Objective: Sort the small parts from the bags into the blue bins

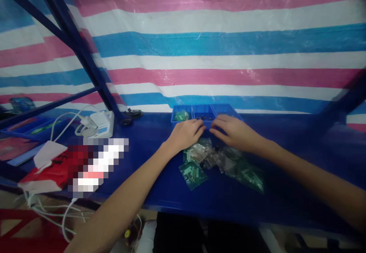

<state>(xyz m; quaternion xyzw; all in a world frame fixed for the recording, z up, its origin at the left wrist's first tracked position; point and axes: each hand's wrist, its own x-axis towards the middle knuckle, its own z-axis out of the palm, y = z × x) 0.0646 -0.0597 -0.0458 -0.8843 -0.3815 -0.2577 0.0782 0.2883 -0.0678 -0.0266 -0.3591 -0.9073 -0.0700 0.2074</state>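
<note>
My left hand [185,133] and my right hand [233,132] rest side by side on the blue table [286,192], fingertips nearly meeting in front of a blue tray [200,113]. Both hands are curled with the fingers bent down; anything held in them is hidden. The tray has three compartments: green parts in the left one, small dark parts in the middle one. Just below my hands lies a heap of small clear bags [220,165] holding green and metallic parts.
A white charger with cables [97,125] sits at the left, beside a red and white package [51,169]. Dark blue frame bars [74,43] slant up on the left. A striped pink, white and blue tarp [217,47] hangs behind the table.
</note>
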